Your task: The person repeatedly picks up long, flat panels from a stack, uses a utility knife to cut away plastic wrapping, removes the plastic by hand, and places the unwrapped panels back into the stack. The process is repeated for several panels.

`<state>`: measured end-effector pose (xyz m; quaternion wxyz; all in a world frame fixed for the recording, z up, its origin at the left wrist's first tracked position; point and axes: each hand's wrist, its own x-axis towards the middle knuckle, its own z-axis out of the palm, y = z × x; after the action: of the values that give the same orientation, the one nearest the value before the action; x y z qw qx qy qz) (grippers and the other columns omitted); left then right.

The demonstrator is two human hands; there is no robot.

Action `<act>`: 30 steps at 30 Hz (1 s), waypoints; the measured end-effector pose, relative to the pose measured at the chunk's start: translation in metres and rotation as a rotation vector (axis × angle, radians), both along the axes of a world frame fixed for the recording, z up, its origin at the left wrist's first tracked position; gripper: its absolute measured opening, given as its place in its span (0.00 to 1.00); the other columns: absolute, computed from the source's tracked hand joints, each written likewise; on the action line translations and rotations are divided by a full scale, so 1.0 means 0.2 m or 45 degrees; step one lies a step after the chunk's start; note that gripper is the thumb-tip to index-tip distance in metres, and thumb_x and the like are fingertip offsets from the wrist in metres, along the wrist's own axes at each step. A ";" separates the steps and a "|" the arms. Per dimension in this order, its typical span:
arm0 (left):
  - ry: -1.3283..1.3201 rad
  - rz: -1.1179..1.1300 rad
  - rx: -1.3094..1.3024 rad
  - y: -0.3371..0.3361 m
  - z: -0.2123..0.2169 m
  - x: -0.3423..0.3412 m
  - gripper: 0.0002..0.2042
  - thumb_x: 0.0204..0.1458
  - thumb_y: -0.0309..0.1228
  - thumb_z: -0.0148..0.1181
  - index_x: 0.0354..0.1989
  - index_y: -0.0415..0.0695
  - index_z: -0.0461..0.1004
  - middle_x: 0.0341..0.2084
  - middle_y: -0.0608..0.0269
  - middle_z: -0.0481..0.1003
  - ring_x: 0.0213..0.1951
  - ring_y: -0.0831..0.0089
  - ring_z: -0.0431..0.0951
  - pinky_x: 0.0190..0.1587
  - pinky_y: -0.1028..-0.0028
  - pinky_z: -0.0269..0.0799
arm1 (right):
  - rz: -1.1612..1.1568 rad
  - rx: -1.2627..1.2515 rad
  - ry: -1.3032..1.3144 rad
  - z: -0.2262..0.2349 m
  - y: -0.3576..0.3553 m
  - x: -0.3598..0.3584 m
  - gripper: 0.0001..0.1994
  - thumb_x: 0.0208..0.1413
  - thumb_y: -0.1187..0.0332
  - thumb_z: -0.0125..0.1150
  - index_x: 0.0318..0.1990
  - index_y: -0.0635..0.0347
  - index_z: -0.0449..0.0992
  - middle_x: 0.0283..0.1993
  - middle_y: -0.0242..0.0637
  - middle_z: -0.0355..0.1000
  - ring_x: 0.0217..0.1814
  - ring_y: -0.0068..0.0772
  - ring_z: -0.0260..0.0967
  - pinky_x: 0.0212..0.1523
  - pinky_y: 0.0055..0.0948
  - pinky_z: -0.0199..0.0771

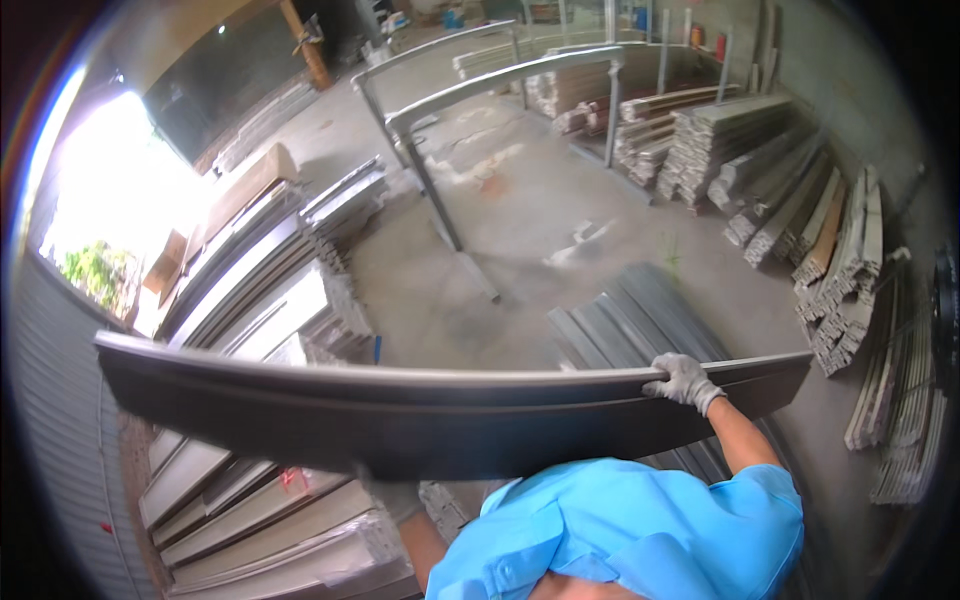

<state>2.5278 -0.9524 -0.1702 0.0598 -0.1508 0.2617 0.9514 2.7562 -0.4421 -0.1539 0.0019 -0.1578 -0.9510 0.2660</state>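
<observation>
A long dark grey panel (400, 420) with a pale upper edge is held across my front, spanning most of the view. My right hand (686, 382), in a light grey glove, is closed over its upper edge toward the right end. At the lower edge, left of the middle, my gloved left hand (392, 497) grips the panel from below; its fingertips are hidden. Beyond the panel, on the floor to the right, lie several long grey ribbed panels (645, 318), partly covered by the one I hold.
On the left are stacks of wrapped long profiles (290, 310), with a cardboard box (250, 190) farther back. A grey metal frame rack (440, 215) stands ahead. Bundles of long profiles (700, 145) lie along the right wall. A corrugated wall (60, 420) bounds the left side.
</observation>
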 end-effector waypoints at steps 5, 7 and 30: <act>0.057 -0.093 0.125 0.06 0.03 -0.75 0.27 0.55 0.44 0.64 0.60 0.43 0.71 0.57 0.59 0.73 0.60 0.58 0.70 0.66 0.56 0.64 | -0.183 0.052 -0.043 0.13 -0.13 -0.54 0.29 0.41 0.38 0.72 0.34 0.59 0.78 0.36 0.47 0.75 0.43 0.54 0.73 0.42 0.44 0.71; -0.022 -0.079 0.063 0.14 0.03 -1.02 0.31 0.54 0.46 0.65 0.63 0.43 0.68 0.60 0.58 0.70 0.61 0.55 0.68 0.67 0.54 0.61 | -0.256 0.049 -0.064 0.14 -0.12 -0.73 0.30 0.40 0.38 0.72 0.32 0.60 0.77 0.34 0.47 0.74 0.40 0.55 0.73 0.40 0.44 0.70; -0.021 -0.437 0.035 1.13 0.33 -4.56 0.22 0.57 0.43 0.65 0.55 0.44 0.75 0.50 0.62 0.77 0.52 0.62 0.75 0.58 0.62 0.71 | -0.777 0.150 0.175 0.50 0.26 -3.69 0.32 0.43 0.40 0.74 0.23 0.65 0.71 0.16 0.39 0.63 0.20 0.32 0.56 0.25 0.38 0.60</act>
<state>1.6162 -0.7268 -0.1044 0.2256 -0.1108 0.2699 0.9295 2.0176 -0.3895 -0.0544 0.1549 -0.4172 -0.8711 0.2078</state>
